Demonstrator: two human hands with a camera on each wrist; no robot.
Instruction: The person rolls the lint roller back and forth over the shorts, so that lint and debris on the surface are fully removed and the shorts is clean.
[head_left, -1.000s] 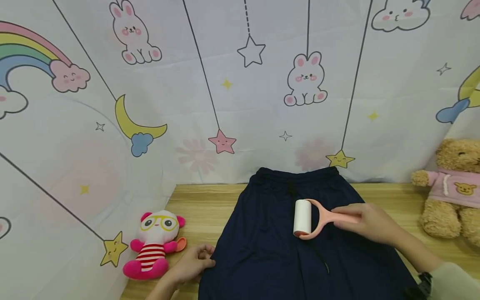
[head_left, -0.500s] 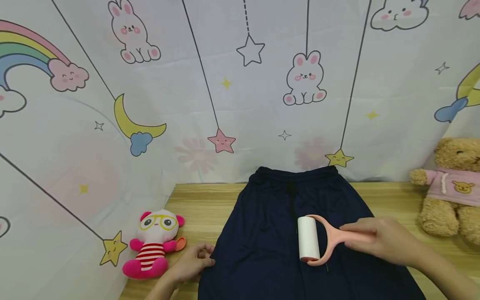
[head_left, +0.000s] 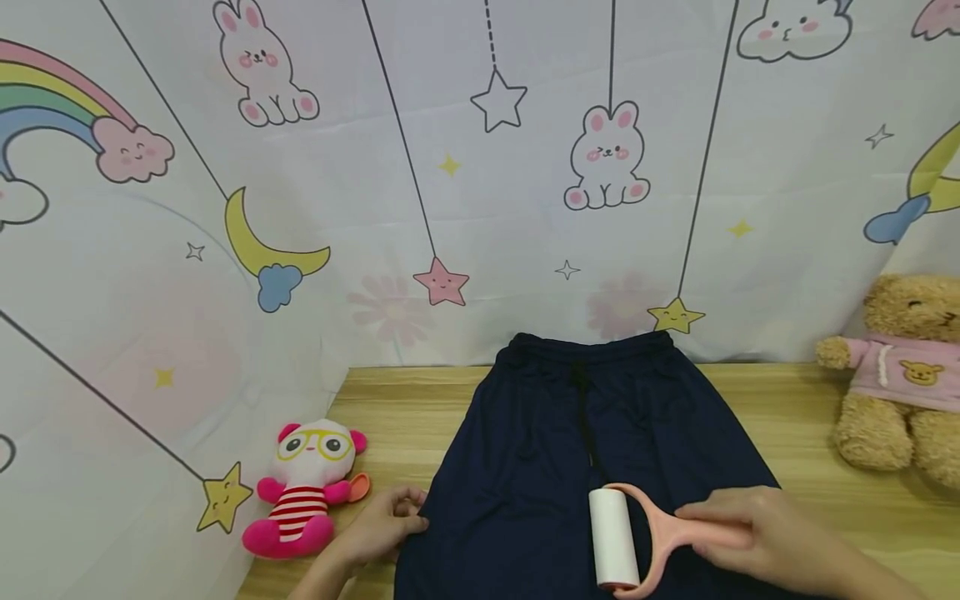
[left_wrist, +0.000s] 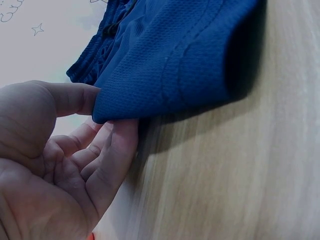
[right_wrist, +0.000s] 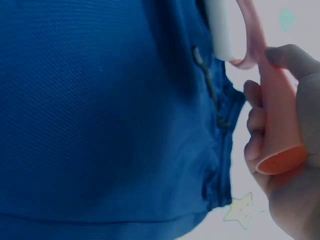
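Note:
Navy shorts (head_left: 517, 467) lie spread on the wooden table, waistband toward the wall, with a dark drawstring (head_left: 582, 417) down the front. At their left edge my left hand (head_left: 384, 525) pinches the fabric. The left wrist view shows the thumb above the cloth and fingers beneath, near a hem (left_wrist: 195, 65) lifted a little off the wood. My right hand (head_left: 772, 533) grips the pink handle of a lint roller (head_left: 613, 537), its white roll over the lower middle of the shorts. Whether the roll presses on the cloth I cannot tell. In the right wrist view, fingers wrap the handle (right_wrist: 279, 110).
A pink and white plush panda (head_left: 300, 492) with yellow glasses sits left of my left hand. On the right stands a teddy bear (head_left: 900, 383) in a pink top. A printed cloth backdrop (head_left: 510, 208) rises behind the table (head_left: 795, 417).
My right hand has brought the lint roller down the shorts toward me, from near the drawstring to the lower front. My left hand stays at the left edge.

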